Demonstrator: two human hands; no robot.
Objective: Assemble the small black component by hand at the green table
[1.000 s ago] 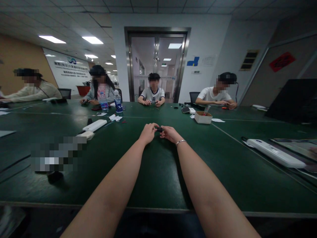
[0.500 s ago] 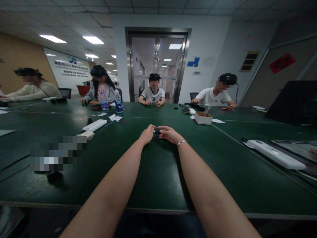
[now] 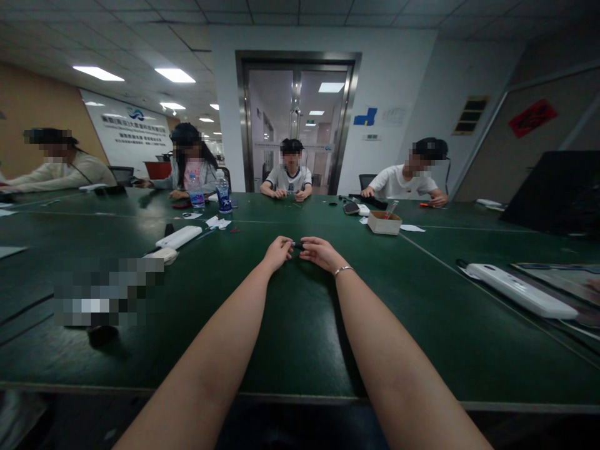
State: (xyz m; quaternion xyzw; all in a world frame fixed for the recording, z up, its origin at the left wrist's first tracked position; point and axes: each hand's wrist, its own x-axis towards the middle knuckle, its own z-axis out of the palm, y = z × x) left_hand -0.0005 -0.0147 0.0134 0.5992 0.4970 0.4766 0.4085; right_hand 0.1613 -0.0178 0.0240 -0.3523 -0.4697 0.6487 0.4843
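Over the middle of the green table [image 3: 290, 337], a small dark object [image 3: 297, 245] with a silvery left part spans the space between my hands. My left hand [image 3: 279, 253] pinches its silvery end between thumb and fingers. At the black end, the fingertips of my right hand [image 3: 320, 253] are closed on it; a silver bracelet [image 3: 344, 270] circles that wrist. Its exact kind is too small to make out, and my fingers cover both ends.
A small cardboard box [image 3: 384, 224] holding thin items stands beyond my right hand. White power strips lie left [image 3: 179, 237] and right [image 3: 520, 290]. Two bottles [image 3: 223, 192] and paper scraps [image 3: 218, 222] sit further back. Several people sit across the table.
My fingers have shifted slightly around the small object, and more of its silvery part shows. Across the table at left, a person's hand has moved.
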